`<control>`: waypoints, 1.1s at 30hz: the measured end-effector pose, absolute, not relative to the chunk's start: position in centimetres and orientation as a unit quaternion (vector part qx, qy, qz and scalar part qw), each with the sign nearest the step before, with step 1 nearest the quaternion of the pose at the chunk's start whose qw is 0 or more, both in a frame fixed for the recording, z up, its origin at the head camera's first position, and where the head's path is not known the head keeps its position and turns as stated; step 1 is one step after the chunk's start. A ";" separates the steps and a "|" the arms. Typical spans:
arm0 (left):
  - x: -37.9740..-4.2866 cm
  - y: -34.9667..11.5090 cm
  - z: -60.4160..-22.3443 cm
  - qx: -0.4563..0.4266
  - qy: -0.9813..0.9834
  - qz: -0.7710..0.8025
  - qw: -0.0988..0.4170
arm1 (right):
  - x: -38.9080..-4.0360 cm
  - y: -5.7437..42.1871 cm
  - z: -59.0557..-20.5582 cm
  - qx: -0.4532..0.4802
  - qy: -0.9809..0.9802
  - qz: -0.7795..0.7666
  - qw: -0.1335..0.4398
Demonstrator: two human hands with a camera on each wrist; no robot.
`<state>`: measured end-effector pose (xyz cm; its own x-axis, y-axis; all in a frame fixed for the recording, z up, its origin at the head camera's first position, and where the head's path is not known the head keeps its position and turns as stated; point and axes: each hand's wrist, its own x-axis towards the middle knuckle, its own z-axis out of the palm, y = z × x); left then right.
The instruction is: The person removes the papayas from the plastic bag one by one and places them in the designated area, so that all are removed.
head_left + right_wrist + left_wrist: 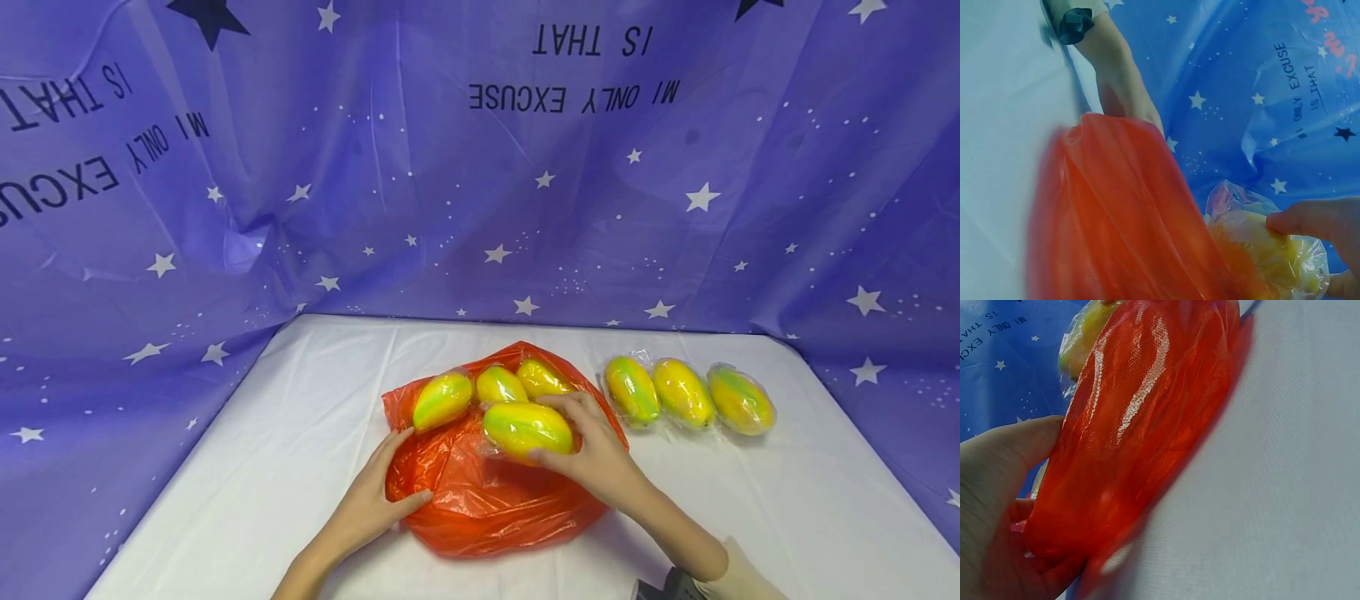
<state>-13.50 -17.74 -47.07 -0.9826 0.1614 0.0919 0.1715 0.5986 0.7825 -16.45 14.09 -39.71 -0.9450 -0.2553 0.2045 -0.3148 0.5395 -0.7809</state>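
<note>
My right hand pinches a yellow-green mango wrapped in clear film, held over a red plastic bag. In the right wrist view, the thumb presses the wrapped mango beside the bag's red side. My left hand grips the bag's left side. The left wrist view shows its thumb at the bag's edge, with fingers partly behind the red film. Along the bag's far side lie a left mango, a middle mango and a right mango.
To the right of the bag, three more wrapped mangoes lie in a row: a near one, a middle one and a far one. A white cloth covers the table. Behind it hangs a purple star-printed curtain.
</note>
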 end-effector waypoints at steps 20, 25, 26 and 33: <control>-13.5 -17.7 -47.1 -0.087 -0.894 -0.439 0.007 | -16.0 18.6 -38.7 0.128 -0.875 0.463 0.067; -13.5 -17.6 -47.1 -0.087 -0.894 -0.439 0.006 | -15.5 19.3 -38.5 0.113 -0.881 0.454 0.073; -13.5 -17.6 -47.1 -0.087 -0.894 -0.440 0.007 | -15.4 19.4 -38.4 0.111 -0.881 0.455 0.073; -13.4 -17.6 -47.0 -0.088 -0.894 -0.440 0.008 | -14.9 20.4 -38.2 0.097 -0.882 0.454 0.079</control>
